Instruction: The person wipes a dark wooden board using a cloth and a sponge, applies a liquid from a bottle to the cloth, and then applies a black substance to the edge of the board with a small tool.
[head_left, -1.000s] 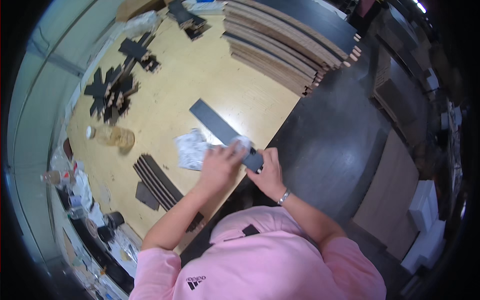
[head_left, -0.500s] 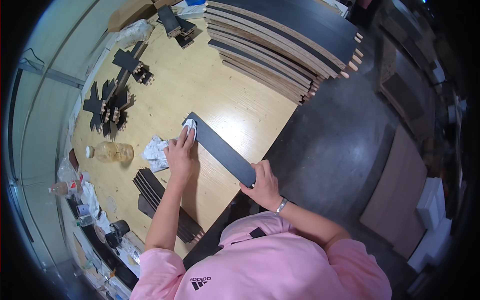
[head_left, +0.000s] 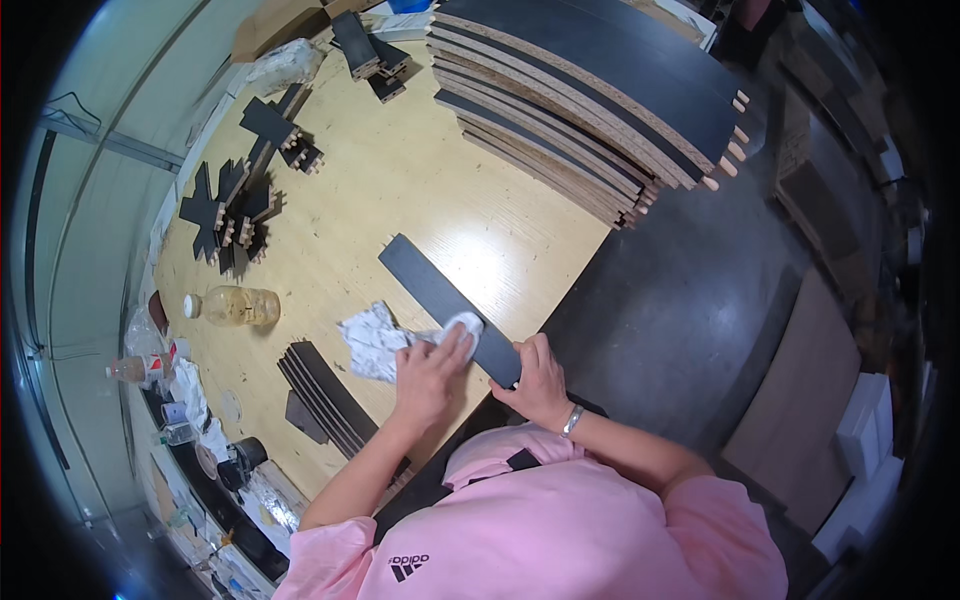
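A long narrow dark board [head_left: 440, 292] lies slantwise on the pale wooden table [head_left: 345, 215], its near end at the table's front edge. My right hand [head_left: 538, 382] grips that near end, thumb on one side and fingers on the other. With bent fingers, my left hand [head_left: 432, 370] presses a white cloth [head_left: 371, 343] onto the board's upper face, not far from my right hand. Most of the cloth trails loosely to the left over the table. Beside my left forearm lies a row of similar dark strips [head_left: 330, 395], standing on edge.
Large dark panels [head_left: 590, 70] with wooden dowels at their ends are stacked at the back right. Crossed piles of short dark pieces [head_left: 225, 210] sit at the left. A capped bottle [head_left: 235, 306] of yellowish liquid lies on its side. Bottles and a black cup [head_left: 240, 462] crowd the left edge.
My left hand has slid the cloth along the board from its far end toward my right hand. My right hand still grips the near end. The view has shifted slightly.
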